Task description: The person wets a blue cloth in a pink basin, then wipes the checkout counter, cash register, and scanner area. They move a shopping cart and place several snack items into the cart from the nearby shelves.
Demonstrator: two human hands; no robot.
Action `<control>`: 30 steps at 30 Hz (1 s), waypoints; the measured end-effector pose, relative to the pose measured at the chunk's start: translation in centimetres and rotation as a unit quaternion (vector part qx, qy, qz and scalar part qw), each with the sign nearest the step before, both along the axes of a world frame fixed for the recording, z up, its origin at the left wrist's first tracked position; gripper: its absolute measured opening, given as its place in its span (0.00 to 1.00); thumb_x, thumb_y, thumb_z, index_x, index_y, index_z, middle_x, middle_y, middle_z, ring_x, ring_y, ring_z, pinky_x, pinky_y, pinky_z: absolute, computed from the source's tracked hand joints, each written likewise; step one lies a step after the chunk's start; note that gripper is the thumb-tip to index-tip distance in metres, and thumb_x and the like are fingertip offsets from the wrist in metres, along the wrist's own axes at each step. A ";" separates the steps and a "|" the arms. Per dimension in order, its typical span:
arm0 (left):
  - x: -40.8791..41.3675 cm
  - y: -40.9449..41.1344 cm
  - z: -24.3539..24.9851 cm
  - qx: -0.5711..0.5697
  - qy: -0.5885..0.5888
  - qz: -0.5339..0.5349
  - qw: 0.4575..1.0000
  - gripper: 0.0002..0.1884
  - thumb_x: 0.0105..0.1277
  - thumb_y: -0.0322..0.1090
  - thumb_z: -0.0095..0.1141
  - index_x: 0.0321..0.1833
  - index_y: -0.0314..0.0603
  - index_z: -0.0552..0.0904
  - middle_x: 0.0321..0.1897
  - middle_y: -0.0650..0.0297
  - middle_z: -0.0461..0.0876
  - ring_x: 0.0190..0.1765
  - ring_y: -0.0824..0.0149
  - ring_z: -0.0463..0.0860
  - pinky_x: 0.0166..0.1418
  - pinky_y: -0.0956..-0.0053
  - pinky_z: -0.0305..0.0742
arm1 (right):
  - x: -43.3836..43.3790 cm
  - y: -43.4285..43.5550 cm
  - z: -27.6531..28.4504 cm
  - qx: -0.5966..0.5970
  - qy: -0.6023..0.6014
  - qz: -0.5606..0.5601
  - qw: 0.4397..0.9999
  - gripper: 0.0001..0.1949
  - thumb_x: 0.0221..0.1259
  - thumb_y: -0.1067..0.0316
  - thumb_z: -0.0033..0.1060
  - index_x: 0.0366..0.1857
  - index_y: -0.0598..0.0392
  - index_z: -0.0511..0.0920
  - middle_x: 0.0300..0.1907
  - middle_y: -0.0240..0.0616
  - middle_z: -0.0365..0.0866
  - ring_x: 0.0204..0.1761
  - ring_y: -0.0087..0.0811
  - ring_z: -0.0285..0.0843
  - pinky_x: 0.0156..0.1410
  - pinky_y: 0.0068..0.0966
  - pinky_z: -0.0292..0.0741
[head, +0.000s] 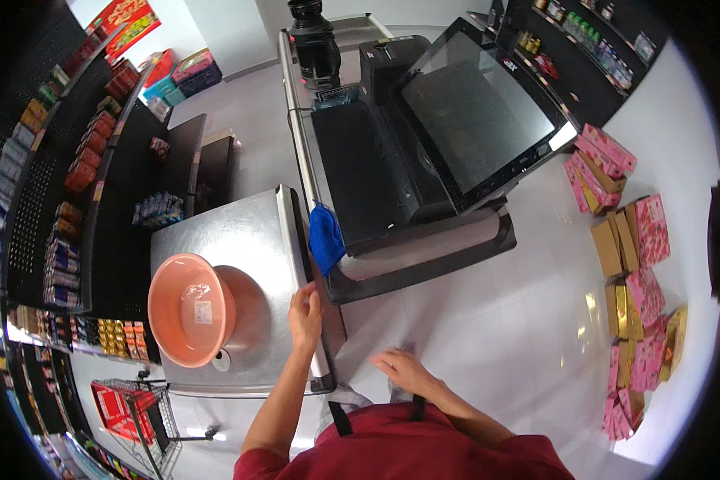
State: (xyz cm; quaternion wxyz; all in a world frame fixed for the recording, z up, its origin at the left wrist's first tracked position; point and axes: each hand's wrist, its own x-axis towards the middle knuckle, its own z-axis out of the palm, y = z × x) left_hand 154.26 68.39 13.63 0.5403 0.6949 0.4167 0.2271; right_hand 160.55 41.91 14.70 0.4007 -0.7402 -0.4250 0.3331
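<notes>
My left hand (305, 317) is raised near the metal edge of the checkout counter (249, 210), its fingers curled; nothing shows clearly in it. Just beyond its fingertips a blue cloth (326, 239) hangs over the rail of the register stand. My right hand (403, 369) hovers over the floor in front of my body, fingers loosely spread and empty. A salmon-pink plastic basin (180, 327) with a label inside sits tilted on the steel counter, left of my left hand. Under its near rim lies a small white round item (221, 360).
A black touchscreen register (480, 114) stands ahead, with a black appliance (315, 51) behind it. Stocked shelves (105, 198) run along the left. A red shopping cart (126, 408) stands at lower left. Pink and gold cartons (645, 300) are piled along the right wall.
</notes>
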 end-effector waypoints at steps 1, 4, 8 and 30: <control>1.3 1.1 -3.7 0.094 0.015 0.028 0.995 0.15 0.79 0.33 0.56 0.62 0.36 0.83 0.46 0.59 0.86 0.41 0.70 0.84 0.44 0.74 0.79 | 0.3 -3.4 -0.6 -0.035 0.010 0.007 0.999 0.12 0.77 0.62 0.55 0.53 0.55 0.84 0.49 0.45 0.88 0.53 0.47 0.86 0.57 0.40 0.80; 8.0 0.4 -2.1 0.243 0.083 0.032 0.966 0.22 0.74 0.26 0.54 0.70 0.44 0.79 0.68 0.47 0.74 0.64 0.47 0.78 0.69 0.59 0.74 | 3.1 -13.1 -2.0 -0.134 0.052 -0.062 0.988 0.12 0.77 0.60 0.57 0.52 0.55 0.86 0.45 0.44 0.90 0.46 0.43 0.88 0.54 0.35 0.82; 11.7 1.4 -4.4 0.325 0.168 -0.024 0.931 0.30 0.69 0.22 0.54 0.76 0.51 0.75 0.80 0.47 0.63 0.73 0.43 0.72 0.74 0.54 0.71 | 7.3 -20.1 -2.7 -0.189 0.023 -0.146 0.971 0.12 0.76 0.62 0.59 0.51 0.57 0.86 0.45 0.45 0.91 0.48 0.39 0.91 0.54 0.31 0.83; 36.0 30.5 -8.6 0.364 0.260 -0.100 0.889 0.39 0.71 0.37 0.56 0.84 0.68 0.60 0.83 0.40 0.53 0.70 0.32 0.73 0.65 0.46 0.80 | 17.0 -14.8 -8.3 -0.173 0.155 -0.220 0.947 0.12 0.75 0.72 0.53 0.52 0.62 0.85 0.42 0.43 0.91 0.45 0.33 0.90 0.51 0.30 0.85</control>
